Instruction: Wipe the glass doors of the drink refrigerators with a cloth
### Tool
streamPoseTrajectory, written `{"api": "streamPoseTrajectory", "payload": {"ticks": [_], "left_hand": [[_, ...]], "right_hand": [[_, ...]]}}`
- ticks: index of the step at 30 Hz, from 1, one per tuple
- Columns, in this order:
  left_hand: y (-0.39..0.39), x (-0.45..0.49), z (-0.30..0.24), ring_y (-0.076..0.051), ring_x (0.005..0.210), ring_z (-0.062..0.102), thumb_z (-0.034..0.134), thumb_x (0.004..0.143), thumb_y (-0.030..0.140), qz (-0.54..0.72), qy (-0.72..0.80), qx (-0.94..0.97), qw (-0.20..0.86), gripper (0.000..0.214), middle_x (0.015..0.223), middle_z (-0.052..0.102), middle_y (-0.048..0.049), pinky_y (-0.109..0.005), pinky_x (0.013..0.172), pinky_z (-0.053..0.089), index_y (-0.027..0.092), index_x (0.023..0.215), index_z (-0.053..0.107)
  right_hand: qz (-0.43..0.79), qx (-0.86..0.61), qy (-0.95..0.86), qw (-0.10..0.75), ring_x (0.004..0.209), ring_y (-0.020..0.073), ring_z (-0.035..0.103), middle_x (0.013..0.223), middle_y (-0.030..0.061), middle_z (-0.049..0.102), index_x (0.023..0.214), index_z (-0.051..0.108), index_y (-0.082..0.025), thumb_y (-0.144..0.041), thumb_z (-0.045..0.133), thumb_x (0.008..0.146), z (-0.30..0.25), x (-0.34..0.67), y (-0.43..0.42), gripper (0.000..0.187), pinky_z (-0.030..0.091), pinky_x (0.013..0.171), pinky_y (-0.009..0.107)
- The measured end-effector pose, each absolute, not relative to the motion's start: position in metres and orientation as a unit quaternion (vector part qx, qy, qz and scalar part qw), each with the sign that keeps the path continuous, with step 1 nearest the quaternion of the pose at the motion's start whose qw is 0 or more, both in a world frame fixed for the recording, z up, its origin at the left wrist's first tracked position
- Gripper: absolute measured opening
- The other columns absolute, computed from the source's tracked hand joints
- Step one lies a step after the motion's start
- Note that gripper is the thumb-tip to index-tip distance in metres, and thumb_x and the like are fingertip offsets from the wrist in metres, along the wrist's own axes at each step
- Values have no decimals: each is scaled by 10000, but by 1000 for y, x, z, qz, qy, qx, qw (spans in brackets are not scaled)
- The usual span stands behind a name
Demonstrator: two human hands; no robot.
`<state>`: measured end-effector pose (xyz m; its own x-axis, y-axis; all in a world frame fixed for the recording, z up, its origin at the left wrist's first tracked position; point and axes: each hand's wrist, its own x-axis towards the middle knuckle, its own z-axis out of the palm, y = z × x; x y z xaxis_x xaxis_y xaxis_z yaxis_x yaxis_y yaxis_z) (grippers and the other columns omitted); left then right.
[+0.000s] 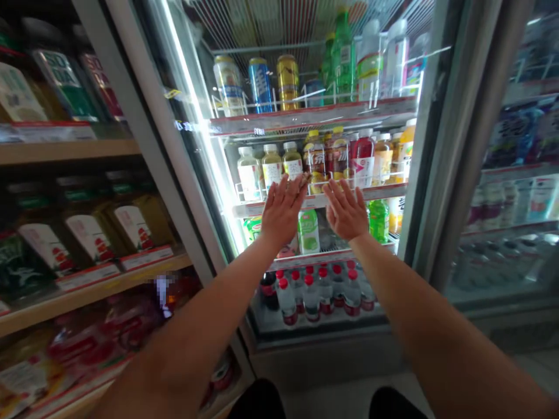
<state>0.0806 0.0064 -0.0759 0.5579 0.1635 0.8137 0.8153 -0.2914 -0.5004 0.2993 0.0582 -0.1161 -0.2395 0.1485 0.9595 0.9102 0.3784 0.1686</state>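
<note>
Both my arms stretch forward toward a lit drinks fridge. My left hand is open, its back to me and its fingers extended, in front of the middle shelf's edge. Beside it, my right hand is also open, with fingers stretched out and nothing visible in it. Behind the fingers stand bottles with yellow caps, small white-capped bottles and a red bottle. A green-and-white bottle shows between my hands on the shelf below. Whether either hand touches anything is unclear.
Cans and green bottles line the upper shelf. Red-capped clear bottles fill the bottom. Wooden shelves with dark bottles flank the left; another glass-fronted fridge stands at right. Light marks resembling reflections cross the lit fridge's front.
</note>
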Motion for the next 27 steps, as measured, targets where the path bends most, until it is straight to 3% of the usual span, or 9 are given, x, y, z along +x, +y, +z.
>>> {"api": "streamPoseTrajectory", "payload": {"ticks": [6, 12, 15, 18, 24, 27], "left_hand": [[12, 84, -107, -241, 1600, 171, 512, 965, 59, -225, -208, -794, 524, 562, 1643, 399, -56, -475, 1346, 180, 176, 1515, 528], [12, 85, -80, -290, 1609, 51, 494, 1008, 76, -322, -310, -729, 519, 601, 1680, 304, -113, -577, 1328, 170, 165, 1597, 413], [9, 85, -95, -301, 1604, 89, 485, 989, 65, -284, -261, -759, 524, 553, 1659, 355, -120, -546, 1326, 197, 122, 1539, 489], [7, 78, -98, -251, 1596, 181, 482, 965, 37, -225, -197, -790, 535, 557, 1631, 420, -66, -479, 1341, 183, 159, 1506, 533], [10, 60, -60, -296, 1608, 111, 463, 1016, 79, -362, -323, -688, 539, 624, 1662, 349, -131, -568, 1330, 125, 169, 1626, 369], [8, 55, -80, -291, 1610, 85, 472, 1006, 71, -332, -287, -716, 543, 615, 1651, 371, -136, -543, 1331, 145, 147, 1611, 395]], "right_hand": [[-409, -378, -676, 482, 1586, 209, 244, 1663, -13, 338, 1617, 354, -292, -321, 379, 1067, -117, 300, 60, 551, 144, 1327, 467], [-410, -384, -678, 474, 1596, 194, 211, 1676, -26, 304, 1630, 314, -302, -312, 345, 1080, -116, 301, 57, 551, 128, 1332, 463], [-393, -389, -687, 472, 1596, 201, 212, 1675, -18, 312, 1632, 312, -301, -309, 349, 1075, -116, 300, 57, 559, 123, 1335, 469], [-384, -389, -694, 469, 1599, 212, 202, 1680, -10, 302, 1638, 298, -300, -315, 361, 1068, -116, 301, 58, 573, 124, 1336, 481], [-404, -393, -680, 470, 1594, 200, 217, 1679, -27, 294, 1630, 310, -304, -311, 343, 1076, -116, 301, 58, 555, 150, 1331, 480], [-400, -391, -683, 469, 1593, 208, 220, 1678, -29, 298, 1634, 299, -301, -314, 355, 1073, -116, 300, 59, 564, 147, 1332, 484]]}}
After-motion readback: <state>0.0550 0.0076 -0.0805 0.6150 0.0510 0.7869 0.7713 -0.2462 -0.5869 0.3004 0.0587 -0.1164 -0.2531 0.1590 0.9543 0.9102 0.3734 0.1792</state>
